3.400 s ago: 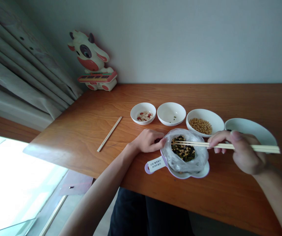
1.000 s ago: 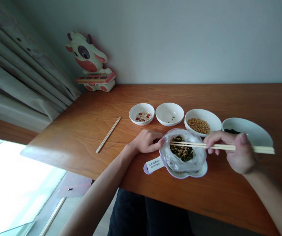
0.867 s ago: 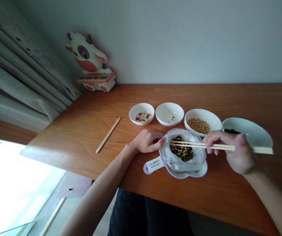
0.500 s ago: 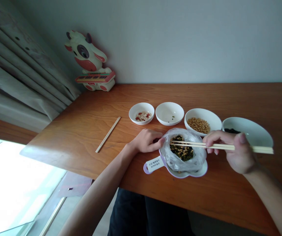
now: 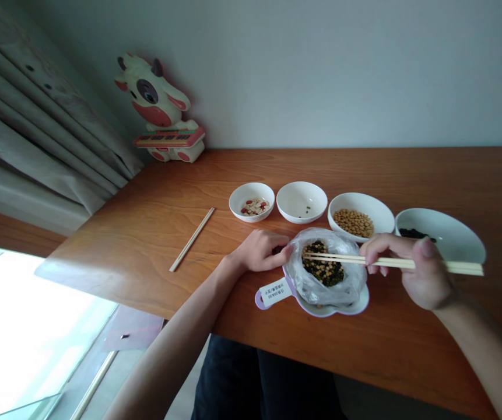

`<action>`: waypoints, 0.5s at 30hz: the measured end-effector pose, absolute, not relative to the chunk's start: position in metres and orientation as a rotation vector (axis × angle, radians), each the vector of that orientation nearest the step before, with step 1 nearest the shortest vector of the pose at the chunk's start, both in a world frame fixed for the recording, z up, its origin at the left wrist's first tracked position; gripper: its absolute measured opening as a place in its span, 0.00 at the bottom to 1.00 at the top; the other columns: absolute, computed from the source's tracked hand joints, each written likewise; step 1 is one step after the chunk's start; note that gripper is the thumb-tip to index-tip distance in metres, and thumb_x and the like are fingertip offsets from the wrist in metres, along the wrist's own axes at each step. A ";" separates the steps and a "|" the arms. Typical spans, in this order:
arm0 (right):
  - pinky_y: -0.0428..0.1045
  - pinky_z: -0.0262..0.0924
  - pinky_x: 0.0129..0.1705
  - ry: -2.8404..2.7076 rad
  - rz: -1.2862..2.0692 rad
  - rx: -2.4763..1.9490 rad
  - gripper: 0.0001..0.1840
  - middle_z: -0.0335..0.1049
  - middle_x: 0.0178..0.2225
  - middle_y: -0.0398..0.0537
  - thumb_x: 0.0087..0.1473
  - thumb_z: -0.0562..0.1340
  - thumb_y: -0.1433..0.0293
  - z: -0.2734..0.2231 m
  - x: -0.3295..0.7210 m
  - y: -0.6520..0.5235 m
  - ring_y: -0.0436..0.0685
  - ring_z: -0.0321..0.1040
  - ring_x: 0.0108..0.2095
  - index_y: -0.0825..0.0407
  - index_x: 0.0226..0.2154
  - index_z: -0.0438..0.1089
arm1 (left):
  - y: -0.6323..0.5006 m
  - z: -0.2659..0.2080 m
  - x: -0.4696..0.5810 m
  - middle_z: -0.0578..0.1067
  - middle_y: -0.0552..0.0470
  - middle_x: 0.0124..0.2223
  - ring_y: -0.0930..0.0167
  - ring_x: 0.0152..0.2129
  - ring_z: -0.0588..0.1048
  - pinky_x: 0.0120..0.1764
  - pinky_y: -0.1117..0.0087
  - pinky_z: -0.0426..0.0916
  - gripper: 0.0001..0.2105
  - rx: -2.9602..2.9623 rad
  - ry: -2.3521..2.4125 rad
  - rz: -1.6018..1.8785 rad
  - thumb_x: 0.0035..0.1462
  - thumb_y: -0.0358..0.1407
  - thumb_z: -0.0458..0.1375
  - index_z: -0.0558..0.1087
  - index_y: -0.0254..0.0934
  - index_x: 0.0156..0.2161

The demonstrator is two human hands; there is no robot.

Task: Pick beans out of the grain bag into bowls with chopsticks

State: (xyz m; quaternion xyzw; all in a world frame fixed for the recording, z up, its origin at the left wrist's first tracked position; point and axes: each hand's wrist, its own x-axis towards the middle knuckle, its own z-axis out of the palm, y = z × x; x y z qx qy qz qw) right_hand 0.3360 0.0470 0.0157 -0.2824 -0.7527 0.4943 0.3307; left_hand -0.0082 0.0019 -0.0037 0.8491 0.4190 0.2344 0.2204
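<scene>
A clear plastic bag (image 5: pixel 355 286) of mixed beans (image 5: pixel 326 269), yellow, black and green, sits open in a purple-rimmed dish with a labelled handle (image 5: pixel 277 293). My left hand (image 5: pixel 263 251) is closed, its thumb and fingers pinching the bag's left edge. In my right hand (image 5: pixel 421 265) is a pair of chopsticks (image 5: pixel 351 259), their tips among the beans at the upper left of the bag's mouth. Whether the tips hold a bean is too small to tell. Just behind the bag stands a white bowl of yellow soybeans (image 5: pixel 353 223).
Left of the soybeans are a bowl with a few green bits (image 5: pixel 302 192) and one with red and pale pieces (image 5: pixel 251 192). A bowl of black beans (image 5: pixel 452 233) stands partly behind my right hand. Another chopstick pair (image 5: pixel 192 239) lies left. A toy cow (image 5: pixel 163 111) stands far left.
The chopsticks have shifted very slightly within the bag, their tips a touch lower and their back ends a little to the left. My left hand stays on the bag.
</scene>
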 end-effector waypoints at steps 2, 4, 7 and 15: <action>0.54 0.60 0.28 -1.991 1.286 -0.736 0.44 0.74 0.29 0.51 0.66 0.35 0.40 0.015 0.338 0.048 0.60 0.68 0.29 0.45 0.32 0.76 | 0.002 -0.004 -0.008 0.68 0.54 0.25 0.75 0.21 0.61 0.27 0.70 0.55 0.22 2.353 1.153 0.657 0.74 0.47 0.47 0.63 0.37 0.28; 0.55 0.60 0.28 -2.004 1.280 -0.735 0.43 0.74 0.29 0.51 0.67 0.34 0.41 0.015 0.339 0.049 0.60 0.68 0.30 0.44 0.32 0.76 | 0.002 -0.004 -0.008 0.68 0.54 0.25 0.75 0.20 0.61 0.27 0.69 0.55 0.22 2.360 1.154 0.660 0.74 0.46 0.47 0.63 0.37 0.28; 0.55 0.60 0.28 -2.014 1.259 -0.736 0.42 0.74 0.29 0.51 0.68 0.36 0.42 0.014 0.341 0.050 0.60 0.68 0.30 0.45 0.32 0.76 | 0.002 -0.005 -0.008 0.68 0.54 0.25 0.75 0.20 0.62 0.27 0.69 0.56 0.23 2.365 1.161 0.656 0.74 0.47 0.46 0.64 0.37 0.29; 0.55 0.60 0.25 -2.017 1.058 -0.674 0.33 0.74 0.27 0.50 0.73 0.42 0.56 0.013 0.341 0.046 0.60 0.70 0.28 0.44 0.33 0.79 | 0.003 -0.006 -0.009 0.68 0.54 0.25 0.74 0.21 0.63 0.28 0.70 0.56 0.23 2.363 1.168 0.642 0.74 0.47 0.46 0.63 0.37 0.29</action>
